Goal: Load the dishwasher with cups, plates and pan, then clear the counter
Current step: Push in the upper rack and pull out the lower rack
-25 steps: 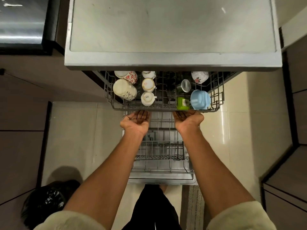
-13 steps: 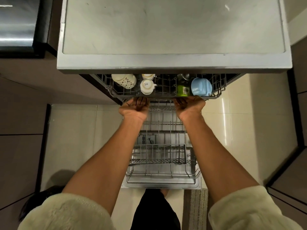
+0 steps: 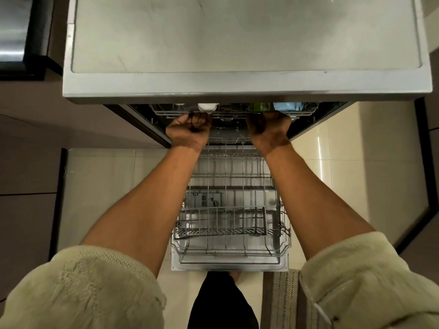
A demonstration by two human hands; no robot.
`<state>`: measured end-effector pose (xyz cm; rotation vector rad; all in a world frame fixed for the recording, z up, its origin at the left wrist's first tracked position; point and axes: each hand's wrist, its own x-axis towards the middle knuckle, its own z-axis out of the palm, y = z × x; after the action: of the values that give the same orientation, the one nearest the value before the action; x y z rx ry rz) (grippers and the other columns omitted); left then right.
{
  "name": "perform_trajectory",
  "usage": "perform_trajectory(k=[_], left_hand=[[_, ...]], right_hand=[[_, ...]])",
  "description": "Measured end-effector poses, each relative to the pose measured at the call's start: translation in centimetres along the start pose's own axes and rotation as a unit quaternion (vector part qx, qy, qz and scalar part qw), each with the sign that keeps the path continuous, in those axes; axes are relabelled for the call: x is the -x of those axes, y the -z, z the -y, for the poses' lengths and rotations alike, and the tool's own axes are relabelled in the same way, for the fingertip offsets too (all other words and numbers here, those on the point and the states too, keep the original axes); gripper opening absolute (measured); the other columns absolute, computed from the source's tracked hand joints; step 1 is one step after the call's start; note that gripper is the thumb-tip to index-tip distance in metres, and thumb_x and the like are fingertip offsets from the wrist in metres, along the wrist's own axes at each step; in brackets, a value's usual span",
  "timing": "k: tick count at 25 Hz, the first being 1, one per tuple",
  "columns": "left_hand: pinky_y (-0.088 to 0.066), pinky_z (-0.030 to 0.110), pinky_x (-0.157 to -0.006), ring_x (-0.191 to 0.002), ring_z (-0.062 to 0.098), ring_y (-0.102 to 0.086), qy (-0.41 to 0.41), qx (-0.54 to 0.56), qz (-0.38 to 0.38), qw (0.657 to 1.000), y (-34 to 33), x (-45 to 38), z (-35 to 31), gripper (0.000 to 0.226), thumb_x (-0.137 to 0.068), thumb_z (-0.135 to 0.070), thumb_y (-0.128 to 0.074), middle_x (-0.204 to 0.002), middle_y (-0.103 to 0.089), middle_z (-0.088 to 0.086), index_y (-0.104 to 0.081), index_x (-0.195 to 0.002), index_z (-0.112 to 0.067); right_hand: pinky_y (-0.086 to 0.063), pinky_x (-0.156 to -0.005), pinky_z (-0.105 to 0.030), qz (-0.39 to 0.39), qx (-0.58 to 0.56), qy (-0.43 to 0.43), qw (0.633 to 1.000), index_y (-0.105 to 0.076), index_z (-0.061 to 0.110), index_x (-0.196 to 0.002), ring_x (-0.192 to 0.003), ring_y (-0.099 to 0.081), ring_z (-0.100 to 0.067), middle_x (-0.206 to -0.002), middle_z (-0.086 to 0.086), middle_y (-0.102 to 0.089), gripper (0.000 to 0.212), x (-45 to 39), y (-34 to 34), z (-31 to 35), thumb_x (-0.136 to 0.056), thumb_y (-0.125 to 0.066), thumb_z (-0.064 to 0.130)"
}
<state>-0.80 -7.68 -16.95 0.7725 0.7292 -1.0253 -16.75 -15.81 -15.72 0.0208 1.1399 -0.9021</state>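
While the upper rack (image 3: 234, 112) sits almost fully under the worktop (image 3: 247, 36), the left hand (image 3: 190, 130) and right hand (image 3: 269, 130) press its front rail, palms up. Fingers curl at the rail; whether they grip it cannot be told. A white cup (image 3: 207, 106) and blue cup (image 3: 287, 106) show at its edge. The lower rack (image 3: 229, 224) stands drawn out, bare. Judgement: push evenly on both sides and seat the rack gently, lest the cups tip.
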Motion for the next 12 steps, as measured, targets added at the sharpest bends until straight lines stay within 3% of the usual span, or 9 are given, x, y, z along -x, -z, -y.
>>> perform_trajectory(k=[2,5,7,9,12], left_hand=[[-0.046,0.046,-0.096,-0.052,0.020,-0.039,0.004,0.011,0.014,1.000,0.30,0.53,0.29,0.018,-0.079,-0.003,-0.039,-0.057,-0.035,0.005,-0.043,-0.064,-0.012],[-0.044,0.046,-0.103,-0.052,0.020,-0.038,0.006,0.040,0.018,0.999,0.33,0.93,0.59,0.016,-0.073,-0.002,-0.041,-0.055,-0.036,0.005,-0.042,-0.061,-0.012],[-0.048,0.043,-0.092,-0.053,0.019,-0.036,0.010,0.051,0.016,0.999,0.20,1.01,0.69,0.017,-0.073,-0.001,-0.040,-0.056,-0.035,0.005,-0.041,-0.060,-0.012],[-0.049,0.043,-0.086,-0.053,0.020,-0.037,0.011,0.053,0.017,0.998,0.21,0.91,0.63,0.017,-0.073,-0.001,-0.040,-0.057,-0.035,0.005,-0.041,-0.061,-0.012],[-0.045,0.042,-0.100,-0.052,0.018,-0.035,0.007,0.029,0.019,0.999,0.40,0.63,0.57,0.020,-0.075,-0.001,-0.041,-0.056,-0.033,0.003,-0.040,-0.060,-0.014]], right_hand=[[-0.044,-0.111,-0.047,0.018,-0.020,0.001,1.000,-0.058,0.008,-0.091,-0.126,-0.055,-0.037,-0.122,-0.019,-0.063,0.025,-0.01,0.62,-0.06,-0.074,-0.042,0.002],[-0.043,-0.111,-0.048,0.010,-0.056,-0.010,0.998,-0.059,0.002,-0.121,-0.129,-0.053,-0.039,-0.140,-0.024,-0.056,0.056,-0.34,1.21,-0.31,-0.067,-0.042,0.002],[-0.043,-0.111,-0.048,0.005,-0.073,-0.009,0.997,-0.056,-0.004,-0.132,-0.130,-0.052,-0.039,-0.143,-0.026,-0.052,0.066,-0.30,1.13,-0.41,-0.068,-0.041,0.001],[-0.043,-0.111,-0.048,-0.005,-0.084,-0.009,0.996,-0.057,-0.003,-0.121,-0.129,-0.052,-0.039,-0.142,-0.027,-0.052,0.054,-0.32,0.79,-0.49,-0.070,-0.040,0.000],[-0.040,-0.114,-0.047,-0.007,-0.065,-0.007,0.998,-0.054,0.004,-0.109,-0.134,-0.049,-0.038,-0.146,-0.027,-0.049,0.042,0.13,0.72,-0.67,-0.070,-0.042,-0.002]])
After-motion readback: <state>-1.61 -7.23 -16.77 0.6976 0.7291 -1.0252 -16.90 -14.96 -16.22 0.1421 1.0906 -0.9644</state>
